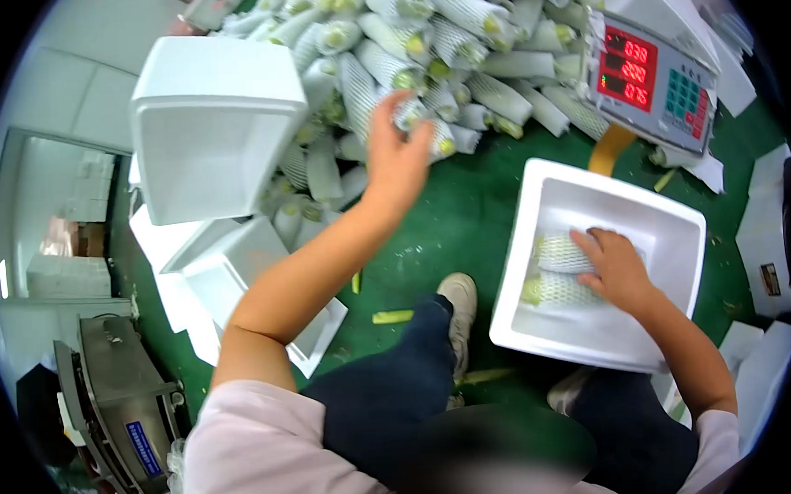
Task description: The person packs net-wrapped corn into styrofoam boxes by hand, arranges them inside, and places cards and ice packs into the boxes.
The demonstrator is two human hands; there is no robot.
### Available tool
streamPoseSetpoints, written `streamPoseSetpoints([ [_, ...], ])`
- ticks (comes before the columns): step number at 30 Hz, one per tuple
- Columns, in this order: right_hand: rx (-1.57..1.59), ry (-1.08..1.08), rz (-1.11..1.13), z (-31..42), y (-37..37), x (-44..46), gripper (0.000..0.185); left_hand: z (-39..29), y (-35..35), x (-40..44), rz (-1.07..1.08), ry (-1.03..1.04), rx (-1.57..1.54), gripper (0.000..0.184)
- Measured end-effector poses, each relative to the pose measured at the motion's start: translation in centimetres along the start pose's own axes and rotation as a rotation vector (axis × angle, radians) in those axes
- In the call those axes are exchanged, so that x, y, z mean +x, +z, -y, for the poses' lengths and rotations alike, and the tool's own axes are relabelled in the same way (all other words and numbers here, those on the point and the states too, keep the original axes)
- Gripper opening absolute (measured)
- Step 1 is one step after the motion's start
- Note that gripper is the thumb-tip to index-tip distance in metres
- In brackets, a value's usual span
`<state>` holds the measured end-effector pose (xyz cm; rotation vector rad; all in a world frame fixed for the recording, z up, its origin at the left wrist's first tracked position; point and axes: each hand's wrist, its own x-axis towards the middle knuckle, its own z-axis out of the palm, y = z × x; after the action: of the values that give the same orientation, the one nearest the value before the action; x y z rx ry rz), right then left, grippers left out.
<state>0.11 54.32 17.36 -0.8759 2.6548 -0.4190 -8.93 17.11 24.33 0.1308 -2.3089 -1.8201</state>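
Netted, pale green vegetables (470, 36) lie heaped at the top centre. My left hand (397, 150) reaches into the near edge of this heap, thumb and fingers apart around the end of one netted piece; whether it grips the piece is unclear. A white foam box (688, 265) stands open at the right. Inside it lie netted vegetables (561, 288) side by side. My right hand (615, 268) is in the box, its fingers over their right ends, thumb and index finger spread apart.
A scale (653, 86) with a red display stands behind the box. Stacked white foam boxes (218, 131) are at the left. Green scraps (392, 317) lie on the green floor (413, 237). A metal machine (128, 391) stands at the lower left.
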Motion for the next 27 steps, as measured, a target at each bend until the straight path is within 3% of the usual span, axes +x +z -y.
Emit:
streamPoseSetpoints([
  [1, 0.045, 0.078, 0.008, 0.4, 0.6, 0.0, 0.076, 3.1, -2.4, 3.0, -0.301, 0.14, 0.431, 0.063],
  [3, 0.028, 0.014, 0.042, 0.7, 0.7, 0.6, 0.074, 6.5, -4.1, 7.9, -0.502, -0.239, 0.413, 0.085],
  [6, 0.1, 0.03, 0.075, 1.9, -0.1, 0.4, 0.07, 11.0, -4.2, 12.0, -0.437, -0.48, 0.381, 0.091],
  [8, 0.186, 0.048, 0.056, 2.4, -1.3, 0.3, 0.068, 13.9, -4.9, 12.4, -0.449, -0.508, 0.365, 0.094],
  [10, 0.258, -0.004, -0.097, 2.6, -3.0, 0.2, 0.066, 15.1, -6.3, 10.9, -0.438, -0.383, 0.024, 0.089],
  [11, 0.28, -0.02, -0.182, 2.6, -4.1, -0.3, 0.066, 12.0, -5.9, 7.9, -0.359, -0.384, -0.263, 0.076],
  [14, 0.307, -0.047, -0.521, 2.9, -7.1, -1.8, 0.06, 2.9, -3.3, -2.1, -0.193, -0.344, -0.351, 0.077],
  [15, 0.045, -0.116, -0.607, 3.9, -8.6, -2.1, 0.055, 2.0, -1.8, -4.1, -0.108, -0.206, -0.338, 0.08],
  [16, -0.222, -0.211, -0.685, 5.0, -9.8, -2.0, 0.05, -1.1, -0.1, -6.1, 0.044, -0.197, -0.246, 0.085],
  [17, -0.462, -0.35, -0.744, 6.4, -10.1, -1.4, 0.046, -2.2, 0.4, -6.7, 0.327, -0.18, -0.108, 0.088],
  [18, -0.573, -0.41, -0.733, 8.3, -11.0, -0.3, 0.044, -3.0, 1.1, -7.0, 0.517, 0.19, 0.26, 0.085],
  [19, -0.473, -0.425, -0.673, 8.9, -11.7, 0.0, 0.044, -5.9, 2.6, -7.8, 0.73, 0.077, -0.033, 0.084],
  [20, -0.377, -0.44, -0.616, 9.3, -12.0, 0.5, 0.044, -6.5, 3.3, -8.5, 0.908, -0.237, -0.353, 0.075],
  [21, -0.196, -0.47, -0.62, 7.8, -11.1, 0.7, 0.045, -5.4, 2.8, -7.9, 0.809, -0.438, -0.529, 0.071],
  [22, -0.019, -0.471, -0.619, 6.0, -10.6, 0.6, 0.057, -3.0, 2.2, -6.3, 0.704, -0.625, -0.713, 0.068],
  [24, 0.087, -0.306, -0.618, 3.1, -8.2, -0.1, 0.071, 4.1, 1.0, -2.7, -0.115, -0.301, -0.326, 0.069],
  [26, -0.058, -0.119, -0.411, 1.7, -4.8, -0.1, 0.082, 10.4, -0.7, 2.9, -0.388, -0.242, 0.061, 0.077],
  [27, -0.101, -0.1, -0.312, 1.4, -2.8, -0.2, 0.084, 10.1, -0.4, 4.6, -0.306, -0.301, -0.047, 0.082],
])
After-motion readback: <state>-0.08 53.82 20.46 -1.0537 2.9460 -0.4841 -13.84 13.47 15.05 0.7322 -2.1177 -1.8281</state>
